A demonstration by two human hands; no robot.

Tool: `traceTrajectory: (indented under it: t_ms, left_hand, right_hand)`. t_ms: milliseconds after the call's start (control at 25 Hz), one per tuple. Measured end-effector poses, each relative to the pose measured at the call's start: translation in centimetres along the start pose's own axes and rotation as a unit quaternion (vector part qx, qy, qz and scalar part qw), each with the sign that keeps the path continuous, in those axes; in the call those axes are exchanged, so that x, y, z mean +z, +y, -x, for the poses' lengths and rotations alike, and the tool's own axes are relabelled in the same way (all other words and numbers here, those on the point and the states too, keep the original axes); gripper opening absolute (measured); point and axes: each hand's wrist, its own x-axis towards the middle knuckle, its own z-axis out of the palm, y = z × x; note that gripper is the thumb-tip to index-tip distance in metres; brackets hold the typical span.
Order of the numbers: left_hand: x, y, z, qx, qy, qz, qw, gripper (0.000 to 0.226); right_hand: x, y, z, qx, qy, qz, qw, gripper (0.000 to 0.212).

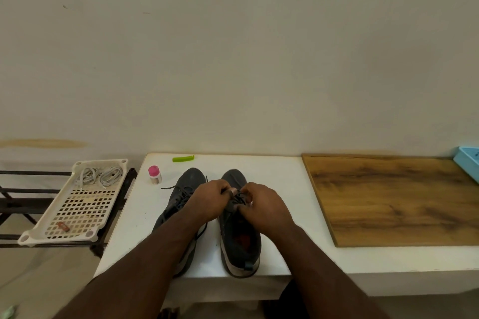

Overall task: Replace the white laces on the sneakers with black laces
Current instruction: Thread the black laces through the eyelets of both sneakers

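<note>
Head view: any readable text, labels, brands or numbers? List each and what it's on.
No text can be read in this view.
Pink-capped bottle: any label is too small and blurred to read.
Right sneaker: red patch on the insole, no letters legible.
Small brown item on the white tray: too small to tell any marking.
Blue box at the right edge: no print visible.
</note>
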Motion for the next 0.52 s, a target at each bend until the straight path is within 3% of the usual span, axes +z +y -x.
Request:
traceTrajectory:
  t_ms: [200, 320, 440, 520]
  left_hand:
    - [-0.1, 0.1, 0.0, -0.012, -0.002, 0.016, 1.0, 0.033]
    - [-0.2, 0.0, 0.0, -0.014, -0.002, 0.01, 1.0, 0.034]
    - [0.1, 0.3, 0.0, -0.002, -0.012, 0.001, 1.0, 0.034]
    - [0.3, 0.3, 0.0, 0.003, -0.012, -0.004, 1.0, 0.033]
  right_hand:
    - [1.7, 0.0, 0.1, 0.005, 0.029, 0.079, 0.996, 0.014]
    - [1.1, -0.2, 0.3, 0.012, 0.032, 0.078, 0.996, 0.021]
    - [-0.6, -0.8, 0.5, 0.07, 0.089, -0.149, 0.982, 0.015]
    - [-2.4, -0.6, 0.0, 0.124, 0.114, -0.358, 0.918, 0.012]
